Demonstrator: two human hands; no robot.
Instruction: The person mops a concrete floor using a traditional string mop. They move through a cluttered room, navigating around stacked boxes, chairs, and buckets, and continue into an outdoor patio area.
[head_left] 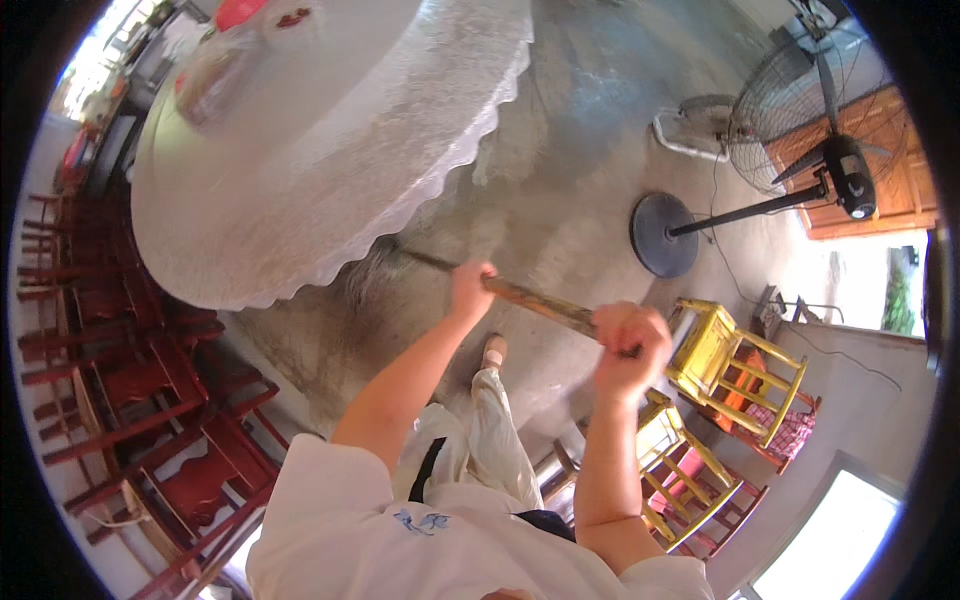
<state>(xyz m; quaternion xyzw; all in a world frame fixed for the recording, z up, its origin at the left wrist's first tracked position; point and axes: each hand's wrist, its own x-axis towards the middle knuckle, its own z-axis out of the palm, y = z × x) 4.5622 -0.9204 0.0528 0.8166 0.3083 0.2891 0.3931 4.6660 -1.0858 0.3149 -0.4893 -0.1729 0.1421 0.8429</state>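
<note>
White shirt [450, 545], soft woven fabric with a small blue motif, lies nearest the camera. Both hands are closed and set apart along the wooden handle of a broom [545, 304]. The left hand [472, 290] is clamped around the middle of the shaft; the right hand [632, 345], slightly blurred, grips its near end. The handle is round, brown and mottled, darker toward the far end. It slants across the view above the grey, smooth, stained floor [560, 215]. Dark wispy bristles [372, 280], blurred, spread just beside the scalloped hem of a pale, textured cloth [330, 170] covering a rounded worktop. Red-brown wooden chairs [200, 480] with carved backs crowd the left side. Right of the handle are yellow wooden chairs [706, 345] with round rungs, and a pedestal fan [850, 175] with wire cage and black disc base.
</note>
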